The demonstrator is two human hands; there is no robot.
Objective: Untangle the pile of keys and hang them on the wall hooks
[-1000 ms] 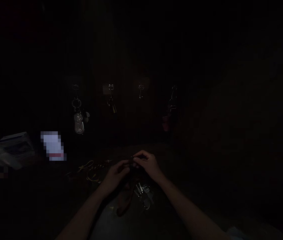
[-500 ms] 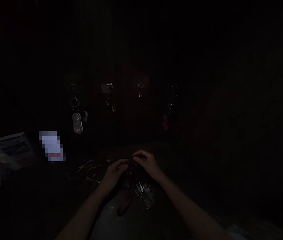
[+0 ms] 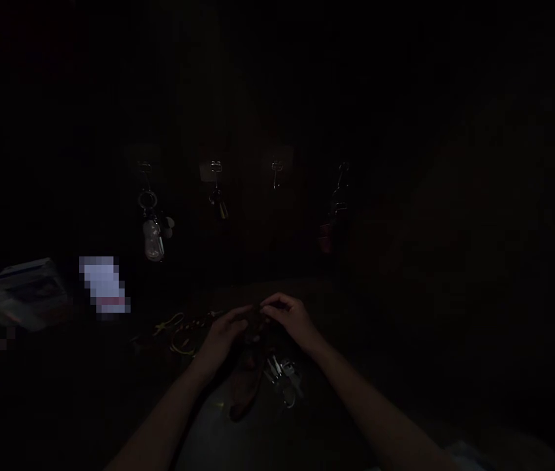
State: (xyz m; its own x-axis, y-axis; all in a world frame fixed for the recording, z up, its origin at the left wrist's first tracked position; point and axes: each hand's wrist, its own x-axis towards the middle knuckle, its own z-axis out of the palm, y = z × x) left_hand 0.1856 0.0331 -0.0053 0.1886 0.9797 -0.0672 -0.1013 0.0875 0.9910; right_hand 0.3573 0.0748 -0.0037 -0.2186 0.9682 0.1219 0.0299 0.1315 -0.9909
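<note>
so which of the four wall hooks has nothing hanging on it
The third hook from the left; it hangs bare, while the other three each carry a keyring or tag.

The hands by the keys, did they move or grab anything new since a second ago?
Hardly. The left hand and right hand stay together, fingertips pinching something small and dark; too dim to name. The bunch of keys below them, the red strap and the keyrings on the wall hooks stayed put.

home interior, likely an entryway or key corner, very dimly lit. dark wall with a row of small hooks, several bearing key rings and fobs. table below carries loose keys, cords, papers.
</note>
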